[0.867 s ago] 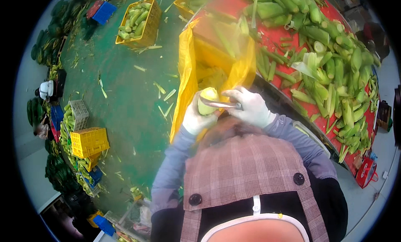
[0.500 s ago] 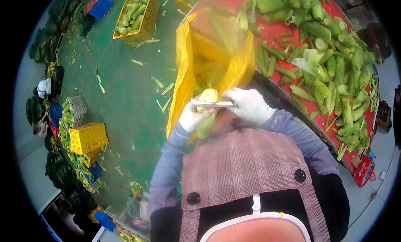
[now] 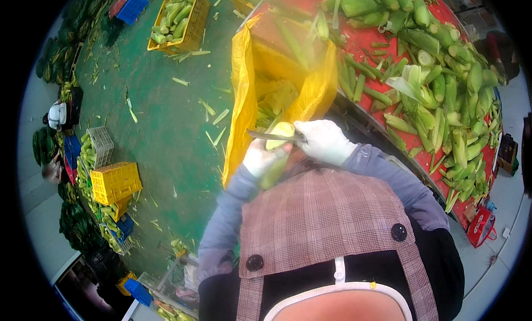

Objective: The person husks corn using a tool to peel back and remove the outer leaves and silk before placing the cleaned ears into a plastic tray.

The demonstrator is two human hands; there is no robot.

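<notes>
My left hand [image 3: 258, 157], in a white glove with bare fingertips, is closed around an ear of corn [image 3: 274, 174] in its green husk. The ear's pale cut end points up and away from me. A knife [image 3: 262, 135] is gripped in my right hand [image 3: 328, 144], also gloved in white. Its blade lies across the cut end, pointing left and seen nearly edge-on. Just beyond my hands hangs an opened yellow bag [image 3: 242, 83] with pale green husk pieces inside. My fingers hide part of the ear and the knife's handle.
To the right, a red-topped table [image 3: 363, 39] carries a heap of green corn ears [image 3: 438, 99]. A yellow crate [image 3: 195, 28] of corn stands on the green floor [image 3: 166, 110], among husk scraps. More crates, including a yellow one [image 3: 117, 182], line the left side.
The knife blade has turned from showing its flat side to nearly edge-on, and sits across the cut end. My right hand has shifted slightly left; the ear has tilted a little.
</notes>
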